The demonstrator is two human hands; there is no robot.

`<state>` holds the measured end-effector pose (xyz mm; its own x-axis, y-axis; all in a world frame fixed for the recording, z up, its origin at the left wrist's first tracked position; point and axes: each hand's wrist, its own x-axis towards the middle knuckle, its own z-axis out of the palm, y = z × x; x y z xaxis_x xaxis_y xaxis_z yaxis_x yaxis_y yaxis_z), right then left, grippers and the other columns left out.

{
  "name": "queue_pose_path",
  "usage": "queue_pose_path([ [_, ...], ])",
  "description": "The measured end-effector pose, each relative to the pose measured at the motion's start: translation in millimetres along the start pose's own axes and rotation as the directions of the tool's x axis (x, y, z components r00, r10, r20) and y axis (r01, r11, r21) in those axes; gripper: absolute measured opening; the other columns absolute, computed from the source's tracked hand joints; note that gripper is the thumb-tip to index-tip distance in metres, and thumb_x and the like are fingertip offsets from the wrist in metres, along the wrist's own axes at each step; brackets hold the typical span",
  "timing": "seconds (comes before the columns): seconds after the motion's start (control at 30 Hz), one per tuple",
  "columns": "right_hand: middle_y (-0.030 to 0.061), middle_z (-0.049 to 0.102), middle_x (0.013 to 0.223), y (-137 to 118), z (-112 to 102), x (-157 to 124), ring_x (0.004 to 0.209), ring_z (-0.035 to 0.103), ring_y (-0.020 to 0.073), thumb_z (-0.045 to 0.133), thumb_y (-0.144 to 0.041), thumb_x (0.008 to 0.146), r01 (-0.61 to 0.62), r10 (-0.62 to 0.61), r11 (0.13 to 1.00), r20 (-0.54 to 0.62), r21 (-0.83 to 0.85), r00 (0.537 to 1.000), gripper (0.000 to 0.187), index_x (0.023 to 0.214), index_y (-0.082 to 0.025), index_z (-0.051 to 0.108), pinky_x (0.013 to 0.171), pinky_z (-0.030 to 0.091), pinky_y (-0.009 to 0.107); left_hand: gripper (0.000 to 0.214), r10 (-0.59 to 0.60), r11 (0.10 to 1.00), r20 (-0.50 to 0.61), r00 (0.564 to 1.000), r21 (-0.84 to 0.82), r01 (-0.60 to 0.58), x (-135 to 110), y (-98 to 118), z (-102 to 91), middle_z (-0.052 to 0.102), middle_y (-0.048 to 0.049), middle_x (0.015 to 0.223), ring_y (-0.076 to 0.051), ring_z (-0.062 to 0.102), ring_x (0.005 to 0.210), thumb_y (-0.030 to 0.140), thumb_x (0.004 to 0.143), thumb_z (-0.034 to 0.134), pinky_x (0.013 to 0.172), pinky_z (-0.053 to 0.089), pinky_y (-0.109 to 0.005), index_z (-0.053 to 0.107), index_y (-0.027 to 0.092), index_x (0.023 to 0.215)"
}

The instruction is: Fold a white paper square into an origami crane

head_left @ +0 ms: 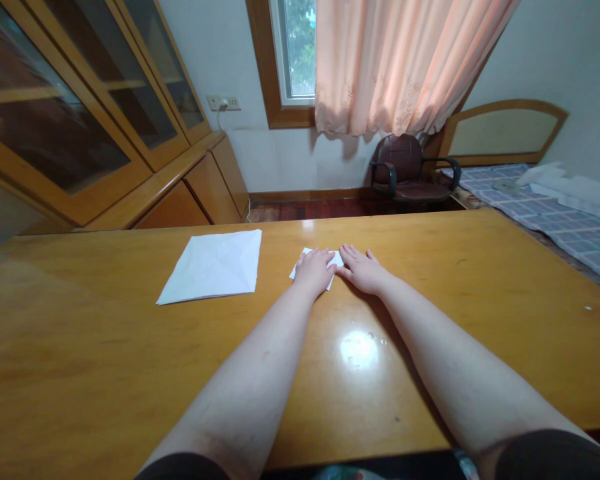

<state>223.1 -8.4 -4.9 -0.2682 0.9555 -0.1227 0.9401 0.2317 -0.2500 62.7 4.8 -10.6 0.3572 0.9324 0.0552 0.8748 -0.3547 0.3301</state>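
Note:
A small folded piece of white paper (337, 259) lies on the wooden table, partly covered by both hands. My left hand (313, 272) rests flat on top of it with the fingers stretched out, hiding much of the paper. At its right edge, my right hand (361, 269) lies with fingers extended, the fingertips touching the paper. The two hands nearly meet at the thumbs. Further left, a larger stack or folded sheet of white paper (215, 265) lies by itself, faint crease lines showing on it.
The glossy wooden table (130, 373) has a few small droplets or spots (371, 335) nearer me. Beyond its far edge stands a brown office chair (403, 167). A glass-door cabinet (150, 180) is at the left, and a bed with a checked cover (555, 207) at the right.

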Motion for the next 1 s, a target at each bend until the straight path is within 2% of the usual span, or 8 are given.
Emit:
queue_pose_path([
  [0.4,0.0146,0.021,0.155,8.9,2.1,4.3,0.142,0.017,0.0320,0.029,-0.059,0.091,-0.185,0.183,0.983,-0.071,-0.019,0.980,0.069,0.146,-0.018,0.029,0.110,0.013,0.061,0.041,0.003,1.000,0.003,1.000,-0.014,-0.003,0.1,-0.3,-1.1,0.049,-0.0002,0.141,-0.025,0.038,0.133,0.039,0.090,0.044,0.111,0.025,-0.045,0.055,0.029,0.128],
  [0.53,0.0176,0.021,0.154,11.1,4.8,5.2,0.141,0.017,0.0349,0.028,-0.059,0.091,-0.277,0.272,0.961,-0.122,-0.020,0.954,0.073,0.146,-0.012,0.029,0.109,0.013,0.061,0.041,-0.007,0.999,0.001,1.000,-0.032,0.007,-0.1,0.1,-1.4,0.049,0.0006,0.141,-0.026,0.038,0.133,0.038,0.089,0.045,0.112,0.024,-0.046,0.055,0.029,0.128],
  [0.67,0.0215,0.014,0.155,10.1,5.2,5.2,0.142,0.009,0.0381,0.031,-0.062,0.089,-0.356,0.345,0.934,-0.199,-0.021,0.917,0.080,0.147,-0.007,0.025,0.109,0.009,0.062,0.041,-0.001,0.999,-0.007,1.000,-0.032,0.001,0.0,-0.3,-0.4,0.050,0.0002,0.141,-0.026,0.039,0.132,0.038,0.089,0.045,0.111,0.025,-0.047,0.056,0.029,0.127],
  [0.77,0.0148,0.008,0.157,6.8,2.4,3.6,0.143,0.005,0.0371,0.034,-0.061,0.089,-0.233,0.219,0.972,-0.238,-0.029,0.946,0.071,0.149,-0.022,0.025,0.110,0.008,0.061,0.041,0.009,1.000,-0.013,1.000,-0.029,-0.009,0.3,-1.5,1.1,0.050,0.0000,0.141,-0.026,0.038,0.133,0.039,0.090,0.044,0.112,0.025,-0.047,0.055,0.029,0.128],
  [0.83,0.0074,0.009,0.158,3.7,1.0,1.9,0.144,0.006,0.0341,0.031,-0.059,0.091,-0.076,0.065,0.996,-0.184,-0.049,0.981,0.060,0.145,-0.033,0.033,0.111,0.008,0.059,0.041,0.017,1.000,-0.019,1.000,-0.023,-0.018,0.6,-2.2,1.7,0.050,0.0000,0.140,-0.026,0.039,0.132,0.038,0.090,0.044,0.111,0.025,-0.048,0.055,0.030,0.128],
  [0.87,0.0065,0.010,0.158,2.3,0.7,1.1,0.144,0.007,0.0336,0.030,-0.060,0.091,-0.031,0.023,0.998,-0.153,-0.052,0.988,0.058,0.143,-0.035,0.036,0.111,0.008,0.059,0.041,0.019,1.000,-0.022,1.000,-0.021,-0.019,0.8,-2.4,1.9,0.051,0.0000,0.140,-0.026,0.039,0.132,0.037,0.089,0.045,0.111,0.025,-0.048,0.055,0.030,0.128],
  [0.93,0.0069,0.014,0.158,0.4,0.9,0.0,0.143,0.009,0.0349,0.028,-0.062,0.091,-0.021,0.016,0.998,-0.104,-0.052,0.994,0.058,0.143,-0.036,0.037,0.110,0.008,0.060,0.041,0.017,1.000,-0.022,1.000,-0.021,-0.018,0.9,-2.4,1.8,0.051,0.0000,0.140,-0.026,0.039,0.132,0.037,0.089,0.046,0.111,0.025,-0.048,0.055,0.030,0.128],
  [1.0,0.0084,0.018,0.157,0.4,1.2,0.0,0.142,0.012,0.0372,0.027,-0.063,0.091,-0.077,0.073,0.996,-0.075,-0.054,0.995,0.060,0.144,-0.036,0.035,0.109,0.009,0.062,0.040,0.013,1.000,-0.023,1.000,-0.026,-0.014,0.9,-2.0,1.6,0.051,-0.0004,0.139,-0.026,0.039,0.132,0.037,0.089,0.046,0.111,0.025,-0.047,0.056,0.029,0.127],
])
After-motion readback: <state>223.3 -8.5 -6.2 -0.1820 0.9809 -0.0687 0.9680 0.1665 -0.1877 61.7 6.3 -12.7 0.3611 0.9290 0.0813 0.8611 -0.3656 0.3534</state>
